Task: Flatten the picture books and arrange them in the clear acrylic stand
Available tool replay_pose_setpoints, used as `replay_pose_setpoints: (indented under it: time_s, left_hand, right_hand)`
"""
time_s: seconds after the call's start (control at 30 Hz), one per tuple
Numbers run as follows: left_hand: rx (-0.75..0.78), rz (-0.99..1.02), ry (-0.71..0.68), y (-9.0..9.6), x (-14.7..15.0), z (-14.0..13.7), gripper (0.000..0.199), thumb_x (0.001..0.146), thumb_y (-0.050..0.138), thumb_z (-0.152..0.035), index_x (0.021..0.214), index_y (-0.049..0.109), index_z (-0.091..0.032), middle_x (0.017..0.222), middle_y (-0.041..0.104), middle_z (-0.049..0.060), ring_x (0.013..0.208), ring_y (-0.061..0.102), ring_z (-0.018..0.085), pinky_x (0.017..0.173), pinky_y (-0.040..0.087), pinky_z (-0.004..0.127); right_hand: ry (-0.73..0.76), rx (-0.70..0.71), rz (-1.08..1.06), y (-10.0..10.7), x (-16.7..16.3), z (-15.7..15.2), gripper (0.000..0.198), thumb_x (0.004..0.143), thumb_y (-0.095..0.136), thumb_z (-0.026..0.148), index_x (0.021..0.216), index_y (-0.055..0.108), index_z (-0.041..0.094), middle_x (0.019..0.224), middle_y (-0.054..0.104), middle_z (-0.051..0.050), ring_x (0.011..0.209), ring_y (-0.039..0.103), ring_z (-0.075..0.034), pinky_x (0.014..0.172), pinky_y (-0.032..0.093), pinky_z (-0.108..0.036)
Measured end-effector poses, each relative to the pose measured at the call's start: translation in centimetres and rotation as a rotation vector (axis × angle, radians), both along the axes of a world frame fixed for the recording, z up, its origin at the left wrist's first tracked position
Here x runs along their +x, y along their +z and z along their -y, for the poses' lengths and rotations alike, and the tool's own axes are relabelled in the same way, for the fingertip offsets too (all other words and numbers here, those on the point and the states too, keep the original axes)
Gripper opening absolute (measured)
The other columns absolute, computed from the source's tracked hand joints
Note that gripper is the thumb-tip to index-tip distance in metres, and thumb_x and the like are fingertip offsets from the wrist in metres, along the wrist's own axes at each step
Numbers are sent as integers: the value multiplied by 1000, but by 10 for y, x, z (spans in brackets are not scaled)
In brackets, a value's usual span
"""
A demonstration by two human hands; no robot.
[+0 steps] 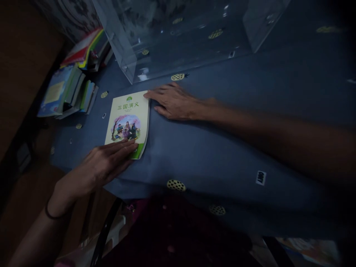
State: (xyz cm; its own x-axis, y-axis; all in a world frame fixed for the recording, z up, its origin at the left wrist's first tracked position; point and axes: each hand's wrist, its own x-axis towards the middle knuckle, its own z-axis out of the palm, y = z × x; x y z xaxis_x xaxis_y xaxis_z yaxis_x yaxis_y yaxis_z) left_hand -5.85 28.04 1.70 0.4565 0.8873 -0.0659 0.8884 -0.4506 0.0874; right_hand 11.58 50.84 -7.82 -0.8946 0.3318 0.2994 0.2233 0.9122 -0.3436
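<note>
A paperback book (pixel 128 111) with a pale cover, green lettering and a picture of several figures under a pink tree lies shut on the blue tablecloth. Across its lower edge rests my left hand (pixel 107 159), fingers stretched out over the green strip at the bottom of the cover. At the upper right corner, the fingertips of my right hand (pixel 174 101) touch the cover's edge. Its fingers are spread, and the palm is over the cloth. A dark band circles my left wrist.
Stacked books (pixel 59 91) stand at the table's left side, with a red-covered one (pixel 80 48) among those behind. A clear plastic box (pixel 180 40) stands on the patterned tablecloth (pixel 217 155) at the back. The front table edge is close to my body.
</note>
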Motion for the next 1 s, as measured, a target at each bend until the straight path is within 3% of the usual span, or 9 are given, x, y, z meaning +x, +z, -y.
replay_pose_setpoints:
  time_s: [0.23,0.4,0.6,0.77,1.0]
  left_hand:
    - [-16,110,81,-1,-8,0,39,104,49,-36,137,62,-21,124,74,10,105,75,23,87,61,31]
    - [-86,106,153,3,-5,-2,40,105,44,-42,130,68,-22,121,75,7,108,73,23,93,56,30]
    - [-120,70,193,7,-2,2,43,103,41,-44,124,71,-22,107,79,7,95,75,23,85,55,30]
    - [-85,19,189,4,2,8,40,101,41,-36,125,69,-20,110,78,10,98,74,24,89,55,32]
    - [-85,115,155,-9,-1,20,40,100,41,-35,120,72,-20,133,69,12,125,64,29,106,50,45]
  right_hand:
    - [43,31,-38,-5,1,8,43,99,41,21,138,57,17,149,55,-14,137,46,-33,111,32,-54]
    - [81,5,-87,-10,7,37,39,98,45,21,134,60,19,146,57,-13,138,45,-31,111,32,-55]
    - [93,-41,-115,-5,21,71,38,98,46,16,131,63,19,142,61,-11,139,46,-27,112,33,-53]
    - [118,-83,-121,1,31,96,40,97,46,12,132,63,19,140,64,-10,139,47,-24,113,34,-52]
    - [233,-23,-130,4,34,117,39,96,49,11,128,67,25,135,67,-8,136,49,-25,111,35,-54]
